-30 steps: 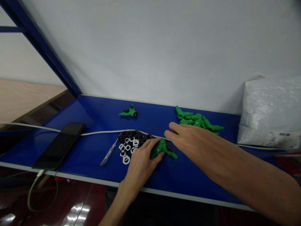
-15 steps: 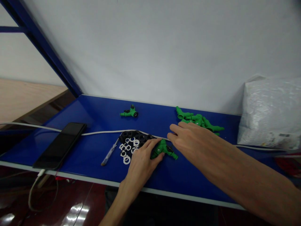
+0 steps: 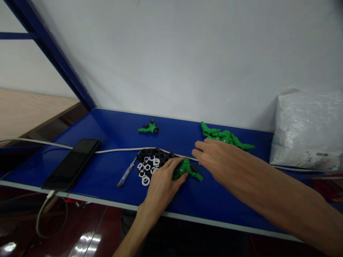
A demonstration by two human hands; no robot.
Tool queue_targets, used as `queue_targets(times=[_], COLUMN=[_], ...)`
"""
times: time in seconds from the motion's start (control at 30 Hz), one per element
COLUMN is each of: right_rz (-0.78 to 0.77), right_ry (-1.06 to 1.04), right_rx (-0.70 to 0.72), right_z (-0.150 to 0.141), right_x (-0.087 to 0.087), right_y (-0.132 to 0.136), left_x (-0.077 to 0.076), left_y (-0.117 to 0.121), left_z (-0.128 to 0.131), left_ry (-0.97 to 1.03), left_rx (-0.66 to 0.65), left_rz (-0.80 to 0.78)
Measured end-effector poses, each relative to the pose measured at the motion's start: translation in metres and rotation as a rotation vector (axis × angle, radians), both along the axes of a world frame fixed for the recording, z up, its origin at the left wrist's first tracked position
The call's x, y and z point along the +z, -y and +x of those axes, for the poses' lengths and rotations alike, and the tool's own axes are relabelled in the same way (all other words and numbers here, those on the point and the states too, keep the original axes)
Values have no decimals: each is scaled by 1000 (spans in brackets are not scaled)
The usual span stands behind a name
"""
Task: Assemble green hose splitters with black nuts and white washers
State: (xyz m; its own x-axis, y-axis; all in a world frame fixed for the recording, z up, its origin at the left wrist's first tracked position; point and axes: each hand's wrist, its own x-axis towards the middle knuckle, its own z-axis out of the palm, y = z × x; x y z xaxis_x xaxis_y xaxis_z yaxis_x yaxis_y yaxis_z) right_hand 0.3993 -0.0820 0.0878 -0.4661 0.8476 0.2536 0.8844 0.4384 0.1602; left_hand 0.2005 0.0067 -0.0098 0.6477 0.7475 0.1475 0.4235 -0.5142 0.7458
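My left hand (image 3: 163,182) is closed round a green Y-shaped hose connector (image 3: 185,168) with a black valve lever, low over the blue table. My right hand (image 3: 210,153) hovers just behind and to the right of it, fingers curled; what they pinch, if anything, is hidden. Beyond the right hand lies a pile of green connector bodies (image 3: 226,135), partly covered by it. Beside my left hand are several white rings (image 3: 147,167) and black ring-shaped caps (image 3: 162,156). Another green connector with black fittings (image 3: 149,127) lies farther back.
A clear-handled screwdriver (image 3: 125,175) lies left of the rings. At the left is a black phone (image 3: 71,166) with a cable plugged in. A white cord (image 3: 120,150) crosses the blue table (image 3: 112,125). A plastic-wrapped package (image 3: 308,132) stands at the right, against the wall.
The view has shifted slightly, so the table things appear a little farther right. My left hand keeps its hold on the connector; the right hand stays curled in nearly the same place.
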Motion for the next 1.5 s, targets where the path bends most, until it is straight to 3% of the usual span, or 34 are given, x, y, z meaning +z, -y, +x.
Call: queue_targets(times=[0.23,0.4,0.57,0.67,0.8,0.97,1.2,1.5], right_rz=[-59,25,-10,-35,10,129,254,325], right_ry=[52,115,81,-80,-441,-550,-306,-311], right_rx=[-37,25,-187,-338,-502,-626,-769,-790], right_z=[12,-2,-4,12,24,10,15,23], right_x=[-10,5,14,-7,-56,-105,-116,-127], right_y=[-15,-6,-4,11,57,100,106,113], left_x=[2,2,2,4,6,5,1,-1], left_y=[0,0,1,1,2,1,-1,-1], left_z=[0,0,0,-1,0,0,1,2], left_ry=[-5,-4,-10,-8,-17,-30,-69,-79], left_rx=[1,-3,11,11,14,14,11,26], left_rz=[0,12,15,10,-3,23,87,108])
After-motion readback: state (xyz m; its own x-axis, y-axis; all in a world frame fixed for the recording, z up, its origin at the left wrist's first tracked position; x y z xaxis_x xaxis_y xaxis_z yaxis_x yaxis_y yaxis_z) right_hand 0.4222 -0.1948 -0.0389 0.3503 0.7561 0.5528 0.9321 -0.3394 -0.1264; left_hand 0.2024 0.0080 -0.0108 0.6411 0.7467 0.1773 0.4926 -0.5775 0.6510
